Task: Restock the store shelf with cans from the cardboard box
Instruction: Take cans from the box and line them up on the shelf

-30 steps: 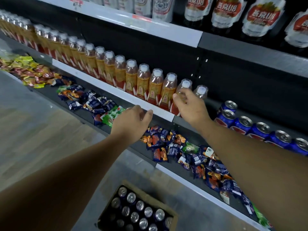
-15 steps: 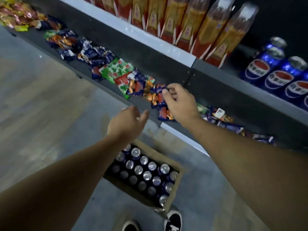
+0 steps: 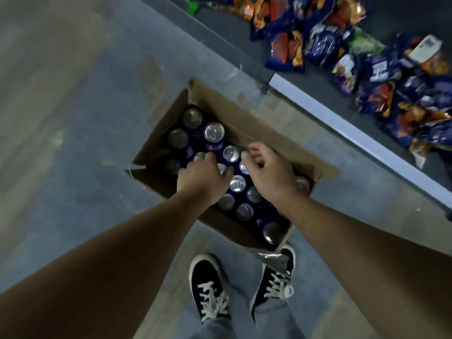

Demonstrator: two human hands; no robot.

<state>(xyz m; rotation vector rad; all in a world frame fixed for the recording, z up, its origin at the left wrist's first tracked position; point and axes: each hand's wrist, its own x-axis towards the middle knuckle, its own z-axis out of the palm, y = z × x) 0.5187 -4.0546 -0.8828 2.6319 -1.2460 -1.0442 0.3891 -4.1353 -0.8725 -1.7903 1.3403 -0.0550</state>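
Head view: you are looking almost straight down, both arms reaching into the box.
Left hand: knuckles up, fingers curled down over the can tops in the middle rows. Whether you have closed on a can I cannot tell, since the hand hides what is beneath it.
Right hand: at 3 o'clock of the left, close beside it but not touching. Your fingers arch over a silver lid, yet the grip itself is hidden.
Why both hands: going in side by side looks like a way to lift one can per hand and halve your trips.
Cans: blue with silver tops, upright and packed in rows, so each presents its lid and rim to a grasp from above.
Cardboard box: open on the floor, flaps folded outward, which leaves you free entry from the top.
Shoes: at 6 o'clock of the box, toes right at its near corner, so you need only bend.
Low shelf: runs from 12 to 3 o'clock, near the box, its pale front edge facing you.
Snack packets: heaped loose on that shelf. The row the cans belong in is out of view.
Step in hand: picking up from the box, I judge, with plenty of cans left.
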